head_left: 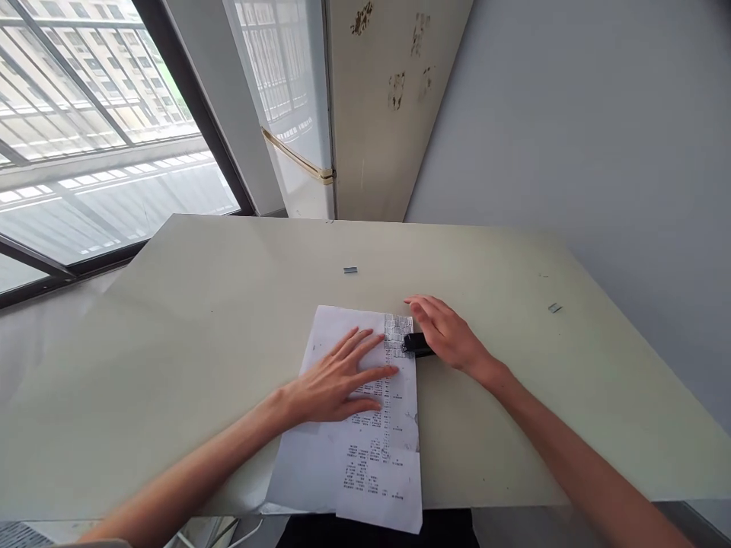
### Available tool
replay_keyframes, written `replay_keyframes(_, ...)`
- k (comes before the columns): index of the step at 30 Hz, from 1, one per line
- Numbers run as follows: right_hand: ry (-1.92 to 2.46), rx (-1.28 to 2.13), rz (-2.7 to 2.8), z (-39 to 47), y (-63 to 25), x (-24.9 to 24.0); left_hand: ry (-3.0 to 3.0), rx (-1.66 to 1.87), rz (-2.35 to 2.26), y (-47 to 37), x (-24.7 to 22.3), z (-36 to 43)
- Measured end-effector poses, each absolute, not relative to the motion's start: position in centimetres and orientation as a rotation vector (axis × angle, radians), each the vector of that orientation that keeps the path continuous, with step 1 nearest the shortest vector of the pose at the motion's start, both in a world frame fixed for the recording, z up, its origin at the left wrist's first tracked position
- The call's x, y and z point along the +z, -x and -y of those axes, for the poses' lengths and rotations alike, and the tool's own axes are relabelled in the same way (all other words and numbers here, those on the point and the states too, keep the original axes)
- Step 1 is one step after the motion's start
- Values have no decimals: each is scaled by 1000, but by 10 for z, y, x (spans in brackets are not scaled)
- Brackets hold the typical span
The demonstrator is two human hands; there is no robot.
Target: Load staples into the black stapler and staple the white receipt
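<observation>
Sheets of printed paper [380, 472] lie on the table, their lower end reaching past its front edge. My left hand [343, 377] rests flat on the paper with its fingers spread. At the paper's upper right edge sits a black stapler [419, 345], its front end over the printed corner. My right hand [448, 331] is on top of the stapler's rear part, fingers stretched out and not wrapped round it. The palm hides the back of the stapler, and I cannot tell how firmly it presses.
Small strips of staples lie on the pale table [199, 342]: one strip [350, 270] beyond the paper, another strip [555, 308] to the right. A fridge [377, 152] stands past the far edge. The window [97, 114] is left, the grey wall [571, 137] right.
</observation>
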State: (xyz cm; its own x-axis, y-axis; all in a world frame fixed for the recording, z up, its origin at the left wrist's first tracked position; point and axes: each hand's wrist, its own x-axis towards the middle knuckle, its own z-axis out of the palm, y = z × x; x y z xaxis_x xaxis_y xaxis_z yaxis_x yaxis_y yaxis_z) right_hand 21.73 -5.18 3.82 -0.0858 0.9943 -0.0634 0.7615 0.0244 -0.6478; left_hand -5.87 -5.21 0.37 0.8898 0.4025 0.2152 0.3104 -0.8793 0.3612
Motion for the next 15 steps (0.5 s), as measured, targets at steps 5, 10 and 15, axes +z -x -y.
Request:
replay_keyframes(5,1769,690,2050,49,-207,41,-2724,473,-673,44,-7,64)
replay_keyframes(10,1754,565,2154,51,-205,36,-2700,502,-691,42,-12,66)
replay_keyframes(15,1827,561,2152,52,-201,37,-2674,542,-707,41,-16,69)
